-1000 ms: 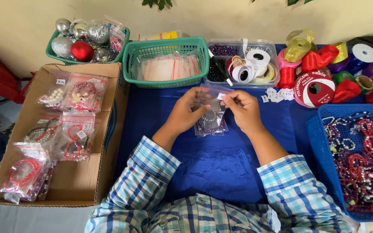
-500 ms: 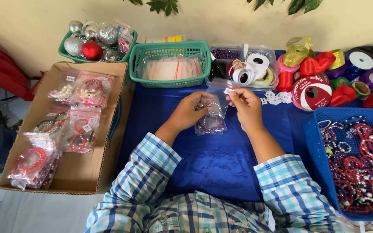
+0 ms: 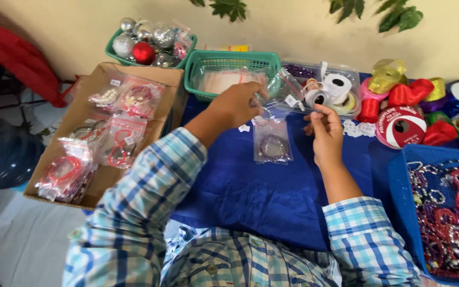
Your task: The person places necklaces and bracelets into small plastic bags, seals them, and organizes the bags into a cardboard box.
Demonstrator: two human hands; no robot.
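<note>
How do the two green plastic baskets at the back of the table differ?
The small green basket at the far left is heaped with shiny silver and red ball ornaments; the wider green mesh basket holds flat clear bags. The small one stands behind the cardboard box, the wider one behind the left hand. Both are green plastic.

Clear glossy plastic bag (image 3: 273, 141) on matt blue cloth (image 3: 272, 196). Brown matt cardboard box (image 3: 102, 127). Green plastic mesh basket (image 3: 229, 64). Shiny metallic silver and red baubles (image 3: 144, 45). Glossy satin ribbon rolls (image 3: 415, 106). Blue plastic tray (image 3: 399, 175) of glittery beads. Sleeves (image 3: 144, 212) are soft checked cotton cloth.
</note>
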